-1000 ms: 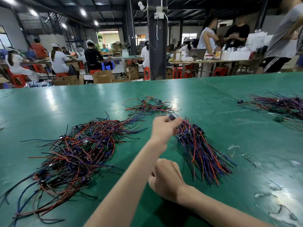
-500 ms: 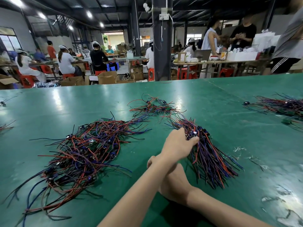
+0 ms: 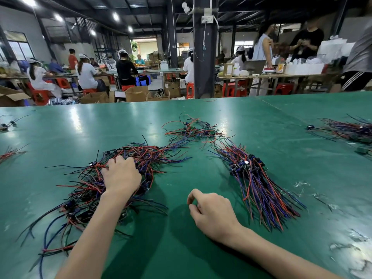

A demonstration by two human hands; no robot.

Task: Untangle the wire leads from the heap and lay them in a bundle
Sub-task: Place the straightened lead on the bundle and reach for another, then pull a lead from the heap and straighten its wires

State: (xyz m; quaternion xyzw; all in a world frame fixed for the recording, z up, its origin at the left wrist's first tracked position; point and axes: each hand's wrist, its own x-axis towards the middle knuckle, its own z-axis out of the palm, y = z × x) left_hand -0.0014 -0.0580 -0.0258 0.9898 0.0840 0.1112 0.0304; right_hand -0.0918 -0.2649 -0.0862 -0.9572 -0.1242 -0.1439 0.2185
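A worker's left hand (image 3: 120, 176) pressed down on the heap of wire leads (image 3: 86, 190) on a green table (image 3: 271, 125) in a busy workshop, fingers curled in among the red, blue and black strands. Whether they had closed on a single lead could not be told from the head view. The right hand (image 3: 213, 212) rested on the bare tabletop, fingers loosely curled and holding nothing.

The heap lay directly under the left hand and sprawled away toward the near left. The sorted bundle (image 3: 259, 186) lay just beside the right hand, on its outer side. Its long axis ran from the far middle of the table toward the near right, with connectors at the far end and loose ends fanned toward the worker. The right hand sat between heap and bundle, nearer the bundle, so any lead freed on the left would likely need carrying rightward across it. A smaller tangle (image 3: 193, 129) lay farther back.
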